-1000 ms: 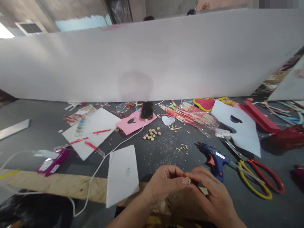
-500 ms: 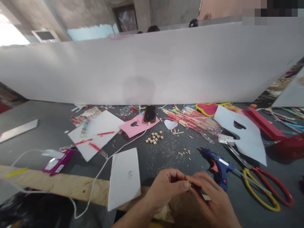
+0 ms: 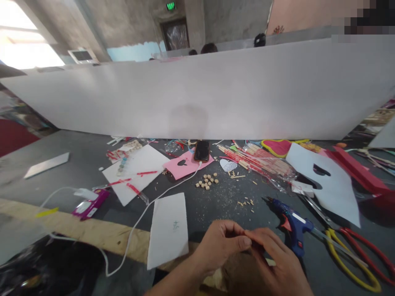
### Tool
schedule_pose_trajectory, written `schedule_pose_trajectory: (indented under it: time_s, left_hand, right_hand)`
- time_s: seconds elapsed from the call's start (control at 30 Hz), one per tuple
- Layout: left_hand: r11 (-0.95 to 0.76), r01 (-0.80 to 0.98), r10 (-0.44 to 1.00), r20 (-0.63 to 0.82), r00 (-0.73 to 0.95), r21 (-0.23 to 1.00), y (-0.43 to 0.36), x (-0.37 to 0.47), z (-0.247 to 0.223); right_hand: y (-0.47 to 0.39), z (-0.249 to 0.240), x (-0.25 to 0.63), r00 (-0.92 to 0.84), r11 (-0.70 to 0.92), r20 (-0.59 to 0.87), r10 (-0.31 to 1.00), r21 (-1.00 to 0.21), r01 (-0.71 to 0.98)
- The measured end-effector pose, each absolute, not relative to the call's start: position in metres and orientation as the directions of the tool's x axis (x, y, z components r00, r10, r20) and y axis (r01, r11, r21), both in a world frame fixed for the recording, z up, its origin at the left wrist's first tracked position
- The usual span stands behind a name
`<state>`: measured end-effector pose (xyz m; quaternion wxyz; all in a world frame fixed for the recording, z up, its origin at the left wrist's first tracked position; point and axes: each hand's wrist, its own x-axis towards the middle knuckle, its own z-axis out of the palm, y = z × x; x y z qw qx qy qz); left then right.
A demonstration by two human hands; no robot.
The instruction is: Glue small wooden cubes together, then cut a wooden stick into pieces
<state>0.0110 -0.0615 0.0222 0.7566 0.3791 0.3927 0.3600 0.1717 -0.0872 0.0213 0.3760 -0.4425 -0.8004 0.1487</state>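
My left hand (image 3: 224, 244) and my right hand (image 3: 274, 255) meet at the fingertips over the near table edge. Both are closed in a pinch, and whatever lies between the fingers is hidden. Just beyond them are short cut stick pieces (image 3: 246, 203) and a loose group of small pale beads or knobbly clusters (image 3: 207, 181). Right of my right hand lies a blue glue gun (image 3: 293, 226) with a clear glue stick in its back. Scissors (image 3: 350, 255) with one yellow and one red handle rest beside it.
A white panel (image 3: 191, 90) stands along the back. Around the table lie a phone (image 3: 202, 151) on pink paper (image 3: 175, 168), a white cable (image 3: 131, 238), red-wrapped sticks (image 3: 243, 158), cut-out white paper (image 3: 336, 189), a marked white card (image 3: 169, 230) and a purple box (image 3: 92, 205).
The view has swung a little left, so the table things sit farther right. My hands stay together; a small beige bit seen between the fingertips before is now hidden.
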Motion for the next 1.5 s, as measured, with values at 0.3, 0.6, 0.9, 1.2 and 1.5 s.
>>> schedule_pose_trajectory:
  time_s: [0.3,0.6,0.9,1.2,1.5]
  left_hand:
    - [0.468,-0.274,0.825,-0.304,0.476,0.840,-0.0578,0.0069,0.0249]
    - [0.436,-0.205,0.833,-0.306,0.461,0.876,-0.0558,0.0041,0.0234]
    - [0.446,-0.238,0.818,-0.285,0.499,0.863,-0.0545,0.0057,0.0271]
    - [0.455,-0.278,0.823,-0.280,0.494,0.846,-0.0555,0.0090,0.0255]
    - [0.483,-0.279,0.797,-0.284,0.533,0.830,-0.0577,0.0092,0.0287]
  right_hand:
    - [-0.0855,0.0228,0.1704,-0.316,0.578,0.501,0.806,-0.551,0.602]
    - [-0.0816,0.0244,0.1682,-0.289,0.544,0.474,0.832,-0.594,0.593]
    - [-0.0837,0.0226,0.1702,-0.249,0.539,0.498,0.830,-0.604,0.587]
    - [-0.0852,0.0228,0.1698,-0.227,0.534,0.505,0.833,-0.626,0.568]
    - [-0.0855,0.0238,0.1707,-0.198,0.531,0.519,0.831,-0.639,0.556]
